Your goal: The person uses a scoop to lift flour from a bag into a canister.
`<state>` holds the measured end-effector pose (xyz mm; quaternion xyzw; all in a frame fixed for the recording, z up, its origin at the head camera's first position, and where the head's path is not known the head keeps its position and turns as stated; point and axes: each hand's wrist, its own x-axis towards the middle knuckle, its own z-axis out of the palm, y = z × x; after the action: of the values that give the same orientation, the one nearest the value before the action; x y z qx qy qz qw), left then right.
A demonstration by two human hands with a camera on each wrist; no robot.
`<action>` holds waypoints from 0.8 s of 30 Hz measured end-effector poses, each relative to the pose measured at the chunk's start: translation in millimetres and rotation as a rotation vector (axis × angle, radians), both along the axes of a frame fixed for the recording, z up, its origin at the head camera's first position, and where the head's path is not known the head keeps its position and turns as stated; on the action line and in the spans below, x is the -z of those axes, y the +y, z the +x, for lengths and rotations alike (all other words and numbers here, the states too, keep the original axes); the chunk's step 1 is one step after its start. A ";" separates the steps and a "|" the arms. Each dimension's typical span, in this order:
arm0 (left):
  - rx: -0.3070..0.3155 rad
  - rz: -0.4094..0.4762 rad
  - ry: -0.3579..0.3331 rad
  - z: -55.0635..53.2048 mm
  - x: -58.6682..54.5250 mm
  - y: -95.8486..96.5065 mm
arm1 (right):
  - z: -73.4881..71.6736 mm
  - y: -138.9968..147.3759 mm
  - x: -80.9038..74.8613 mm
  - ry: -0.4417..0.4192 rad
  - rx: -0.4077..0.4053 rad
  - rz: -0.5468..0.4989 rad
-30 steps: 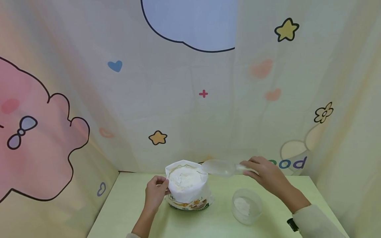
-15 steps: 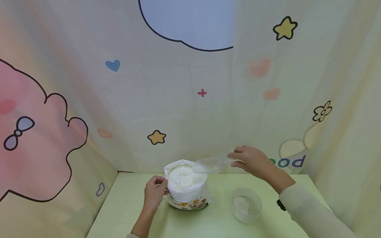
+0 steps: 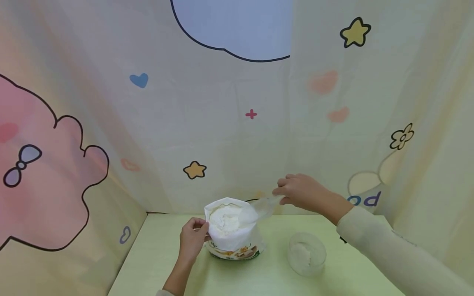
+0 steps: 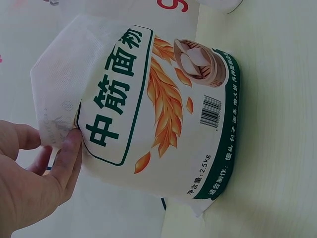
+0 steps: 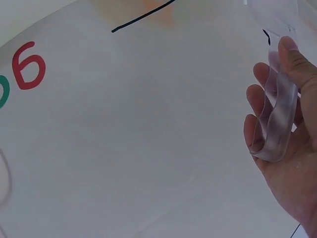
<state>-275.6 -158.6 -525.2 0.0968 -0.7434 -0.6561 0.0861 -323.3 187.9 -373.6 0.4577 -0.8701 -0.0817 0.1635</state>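
Note:
An opened flour bag [image 3: 231, 242] with a rolled-down white top stands on the table, full of white flour [image 3: 225, 218]. My left hand [image 3: 193, 236] pinches the left side of its folded rim; the left wrist view shows thumb and fingers at the folded edge of the bag [image 4: 148, 114]. In my right hand [image 3: 298, 191] is a clear plastic scoop [image 3: 263, 207], tilted down to the left, its bowl overlapping the bag's right rim and the flour. The right wrist view shows my fingers curled round the scoop's handle [image 5: 280, 114].
To the right of the bag, a clear round bowl [image 3: 306, 255] holds a little white flour. The pale green table [image 3: 274, 279] ends at a curtain [image 3: 222, 123] printed with cartoon shapes, which stands behind and on both sides.
My right hand has moved left and up, tilting the scoop more steeply and bringing its bowl from the bag's right rim over the flour. My left hand has stayed at the rim.

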 end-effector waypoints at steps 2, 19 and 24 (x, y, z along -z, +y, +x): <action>0.000 0.007 -0.004 -0.3 0.8 0.6 | 0.7 -4.1 -3.9 -0.026 0.018 0.025; 0.015 0.016 0.003 3.1 -1.7 -2.2 | -10.8 -53.0 -25.1 -0.259 0.177 0.204; 0.018 0.009 -0.003 0.5 -0.1 -0.7 | -11.8 -60.2 -27.2 -0.287 0.204 0.224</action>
<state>-275.0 -159.3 -525.1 0.0915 -0.7416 -0.6599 0.0789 -335.1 127.7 -346.4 0.3894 -0.9118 -0.1282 -0.0230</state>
